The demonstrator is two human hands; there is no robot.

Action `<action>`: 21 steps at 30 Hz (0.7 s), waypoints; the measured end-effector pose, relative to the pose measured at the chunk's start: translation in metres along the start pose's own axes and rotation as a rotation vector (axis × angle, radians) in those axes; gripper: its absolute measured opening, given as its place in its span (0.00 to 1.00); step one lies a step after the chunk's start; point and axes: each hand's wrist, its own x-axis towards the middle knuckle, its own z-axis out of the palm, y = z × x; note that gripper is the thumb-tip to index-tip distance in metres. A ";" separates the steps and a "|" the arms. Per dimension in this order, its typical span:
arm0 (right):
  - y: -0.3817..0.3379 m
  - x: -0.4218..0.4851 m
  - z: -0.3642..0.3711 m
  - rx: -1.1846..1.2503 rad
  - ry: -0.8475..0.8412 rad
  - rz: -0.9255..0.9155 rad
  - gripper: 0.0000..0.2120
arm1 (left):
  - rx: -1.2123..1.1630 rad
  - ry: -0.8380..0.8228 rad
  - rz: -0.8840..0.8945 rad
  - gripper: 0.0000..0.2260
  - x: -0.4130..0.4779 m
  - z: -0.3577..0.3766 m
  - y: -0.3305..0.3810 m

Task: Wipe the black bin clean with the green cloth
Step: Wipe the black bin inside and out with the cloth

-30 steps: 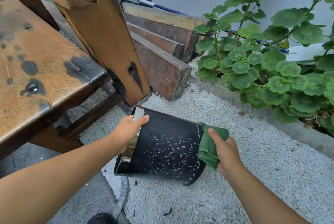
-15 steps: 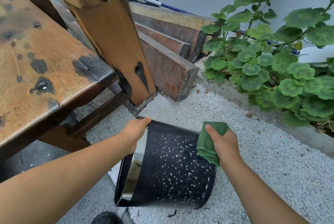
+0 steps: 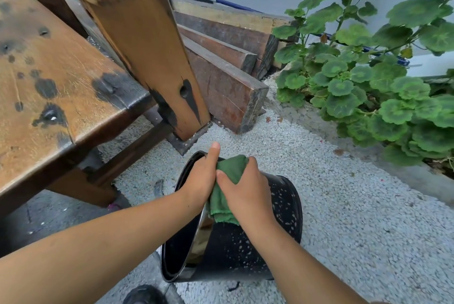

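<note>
The black bin [image 3: 282, 217], speckled with pale spots, lies tilted on its side on the gravel with its open mouth facing left and toward me. My left hand [image 3: 201, 178] grips the top of the rim. Pressed against the bin's upper side just beside the rim is the green cloth [image 3: 224, 188], held by my right hand [image 3: 248, 193]. The two hands touch each other over the cloth. Much of the cloth is hidden under my right palm.
A worn wooden bench [image 3: 61, 87] with a thick leg [image 3: 157, 58] stands at left, close to the bin. Stacked timber beams [image 3: 221, 58] lie behind. Leafy plants [image 3: 368, 77] fill the right. A dark shoe tip [image 3: 145, 295] shows at the bottom. Pale gravel [image 3: 356, 217] covers the ground.
The bin has turned so its mouth faces more toward me. My right hand slid the cloth from the bin's base end up to the rim, meeting my left hand.
</note>
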 end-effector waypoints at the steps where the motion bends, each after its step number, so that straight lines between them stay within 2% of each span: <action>1: 0.001 0.002 -0.001 -0.019 0.008 -0.002 0.21 | 0.001 -0.011 0.023 0.35 -0.002 0.001 0.000; 7: 0.019 0.017 -0.008 -0.053 0.056 0.060 0.23 | 0.093 0.008 0.152 0.25 -0.003 0.005 -0.001; 12: 0.041 0.022 -0.013 -0.147 0.063 0.089 0.22 | 0.154 0.064 0.079 0.18 0.000 -0.005 -0.004; 17: 0.065 0.026 -0.022 -0.254 0.105 0.107 0.22 | 0.195 0.039 0.018 0.11 0.002 -0.017 -0.008; 21: 0.080 0.032 -0.027 -0.300 0.121 0.126 0.21 | 0.211 0.046 0.020 0.12 0.001 -0.022 -0.006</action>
